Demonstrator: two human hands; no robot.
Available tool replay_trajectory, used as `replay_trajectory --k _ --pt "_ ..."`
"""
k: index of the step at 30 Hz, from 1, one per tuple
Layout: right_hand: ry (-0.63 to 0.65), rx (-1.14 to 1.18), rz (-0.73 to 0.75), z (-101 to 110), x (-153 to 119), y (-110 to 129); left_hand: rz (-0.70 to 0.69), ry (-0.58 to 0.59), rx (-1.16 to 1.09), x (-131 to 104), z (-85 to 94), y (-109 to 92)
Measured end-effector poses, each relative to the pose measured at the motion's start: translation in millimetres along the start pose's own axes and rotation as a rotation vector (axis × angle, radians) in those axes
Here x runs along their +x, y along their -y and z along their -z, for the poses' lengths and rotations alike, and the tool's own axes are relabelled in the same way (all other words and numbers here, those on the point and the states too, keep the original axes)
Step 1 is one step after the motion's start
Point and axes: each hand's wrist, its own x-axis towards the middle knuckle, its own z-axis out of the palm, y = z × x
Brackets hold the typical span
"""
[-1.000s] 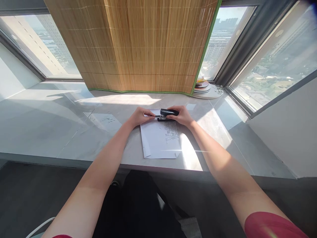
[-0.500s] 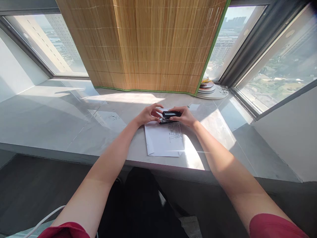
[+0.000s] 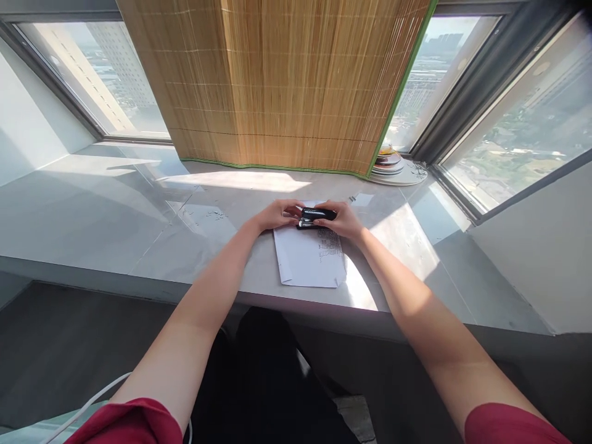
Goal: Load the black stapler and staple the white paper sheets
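Observation:
A black stapler (image 3: 319, 213) lies across the far part of a stack of white paper (image 3: 309, 266), and metal shows at its left end. My right hand (image 3: 345, 219) grips the stapler's right end, thumb on the near side and fingers over the top. At the left end, the fingers of my left hand (image 3: 280, 216) close on the stapler's tip; exactly what they pinch is too small to tell. Many loose staples (image 3: 329, 245) are spread on the paper's right half, just below the stapler.
A bamboo blind (image 3: 277, 86) hangs over the back of the window ledge (image 3: 111, 228). Stacked plates (image 3: 391, 169) stand at the back right. Small dark bits (image 3: 215, 214) lie on the ledge to the left, and two small dark pieces (image 3: 352, 199) lie behind my right hand.
My left fingers, spread and raised before, have come down and closed nearer the stapler's left end. My right hand keeps its hold. The view has shifted slightly.

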Motion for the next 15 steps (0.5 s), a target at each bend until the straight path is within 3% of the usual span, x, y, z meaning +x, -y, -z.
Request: replay_trajectory --k 3,6,11,13,15 --pt "-0.058 -0.036 -0.048 14 -3 0 -0.027 -0.030 0.212 0 4.1 2" --pt "-0.080 -0.076 -0.163 43 -20 7 -0.011 -0.052 0.430 1 6.4 2" --pt "-0.143 -0.241 -0.305 95 -89 29 0.050 -0.063 0.503 3 2.9 -6" --pt "-0.117 -0.225 -0.353 99 -116 36 -0.009 -0.041 0.454 7 -6.9 -17" --pt "-0.097 -0.192 -0.360 91 -133 42 -0.087 0.086 0.367 12 -22.6 -31"
